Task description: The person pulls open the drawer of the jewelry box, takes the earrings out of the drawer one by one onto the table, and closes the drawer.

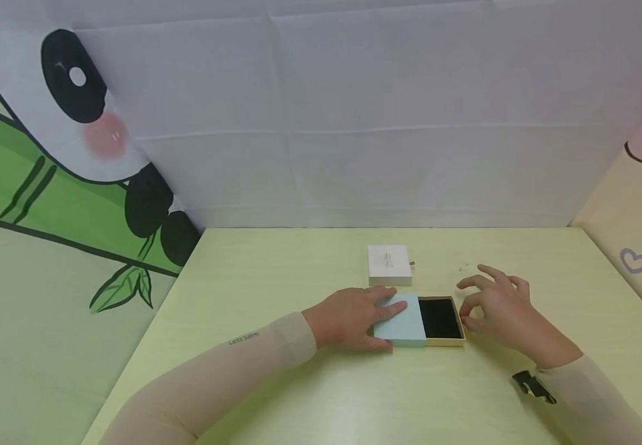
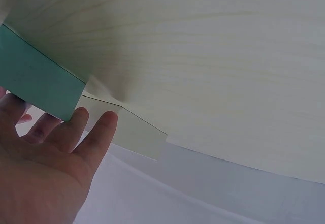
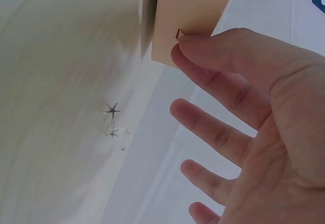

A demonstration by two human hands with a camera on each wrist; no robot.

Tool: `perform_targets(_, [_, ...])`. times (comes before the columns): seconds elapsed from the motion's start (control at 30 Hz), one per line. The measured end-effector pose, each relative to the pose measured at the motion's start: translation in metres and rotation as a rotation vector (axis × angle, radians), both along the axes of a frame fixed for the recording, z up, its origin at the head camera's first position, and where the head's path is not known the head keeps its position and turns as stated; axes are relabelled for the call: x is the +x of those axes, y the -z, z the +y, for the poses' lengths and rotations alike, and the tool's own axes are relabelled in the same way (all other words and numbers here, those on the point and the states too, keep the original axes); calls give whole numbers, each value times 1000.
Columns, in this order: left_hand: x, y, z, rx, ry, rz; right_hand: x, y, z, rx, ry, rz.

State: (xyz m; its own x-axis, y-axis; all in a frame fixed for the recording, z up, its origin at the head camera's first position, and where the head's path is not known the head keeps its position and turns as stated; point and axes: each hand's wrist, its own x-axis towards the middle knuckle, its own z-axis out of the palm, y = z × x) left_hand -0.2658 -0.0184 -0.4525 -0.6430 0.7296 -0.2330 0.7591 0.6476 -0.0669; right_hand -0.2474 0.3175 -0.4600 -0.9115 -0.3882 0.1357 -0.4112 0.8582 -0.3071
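Observation:
A light blue drawer box [image 1: 401, 327] lies on the table, its tan drawer [image 1: 445, 342] slid partly out to the right and showing a black lining. My left hand [image 1: 354, 318] holds the blue sleeve, thumb at the near side and fingers over the top and far side. In the left wrist view the sleeve's green-blue side [image 2: 43, 79] shows by the fingers of that hand. Thumb and forefinger of my right hand [image 1: 501, 315] pinch a small ribbon tab [image 3: 180, 34] on the drawer's end face [image 3: 195, 10]; its other fingers are spread.
Behind the blue box stands a white box [image 1: 389, 264] with print on its lid and a small tab on its right. Small silver star-shaped pieces [image 3: 111, 111] lie on the table beyond the right hand. A white cloth wall [image 1: 354, 154] rises at the table's back edge.

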Motion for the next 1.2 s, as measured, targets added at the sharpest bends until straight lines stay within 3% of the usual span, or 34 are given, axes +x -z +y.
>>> perform_targets(1.2, [0,1,2,-1,2,7,-1,5,-2,5,-6,32])
